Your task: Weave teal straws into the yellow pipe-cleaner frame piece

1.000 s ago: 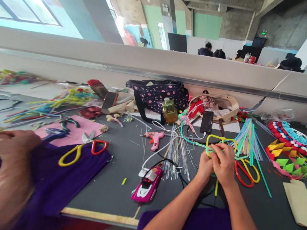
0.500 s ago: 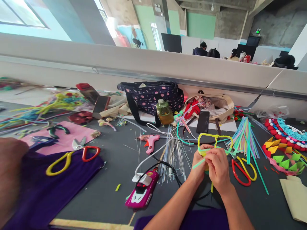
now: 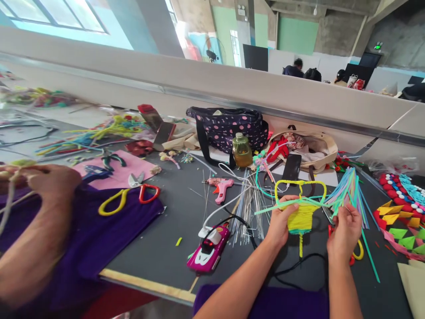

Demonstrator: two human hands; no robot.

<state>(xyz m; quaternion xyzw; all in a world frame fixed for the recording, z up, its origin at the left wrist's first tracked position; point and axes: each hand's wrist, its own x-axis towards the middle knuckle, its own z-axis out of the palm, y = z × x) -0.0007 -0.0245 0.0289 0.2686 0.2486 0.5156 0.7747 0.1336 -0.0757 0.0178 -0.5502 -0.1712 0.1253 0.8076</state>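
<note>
Head view: at the far left a co-worker's hand is closed on a pale strand over purple cloth. Beside it lie yellow-and-red scissors and pliers on a pink sheet. Further along the dark desk sit a pink glue gun, a bundle of thin wires, and a magenta toy car near the front edge. Behind these, a dotted bag and a bottle stand against the partition.

The left hand holds a yellow woven piece above the desk, fingers clamped on its left edge; the piece has a heart-shaped loop on top and a stem hanging below. A mint strand crosses the piece to the right hand, whose fingers are pinched together on its end. Just behind that hand lies a fan of pastel stems; red beads and folded paper triangles lie at the far right.
</note>
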